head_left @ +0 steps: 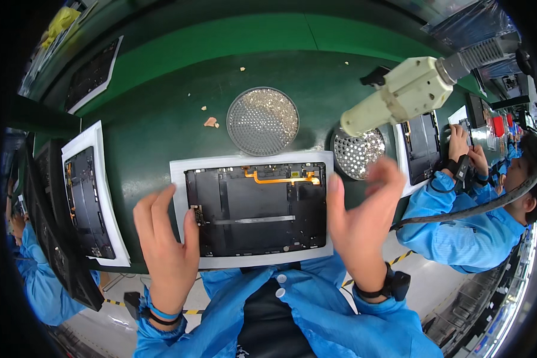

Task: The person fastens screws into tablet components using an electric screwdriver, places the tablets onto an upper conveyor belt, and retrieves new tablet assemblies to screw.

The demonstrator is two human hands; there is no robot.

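A black tablet back housing (pixel 256 206) lies flat in front of me on a white sheet (pixel 179 179). An orange ribbon cable (pixel 280 179) runs along its far edge, and a silver strip crosses its middle. At the left edge of the housing is my left hand (pixel 170 241), fingers apart, its thumb at the rim by a small board (pixel 197 215). My right hand (pixel 367 218) is at the right edge, thumb upright and fingers partly bent and blurred, with nothing seen in it. Both hands look open.
Two round perforated trays with small silver pieces, one large (pixel 262 121) and one smaller (pixel 358 152), stand beyond the housing. A pale green nozzle (pixel 400 95) overhangs the smaller one. Other housings lie left (pixel 89 200) and right (pixel 420 146), where a co-worker's hands (pixel 459 143) work.
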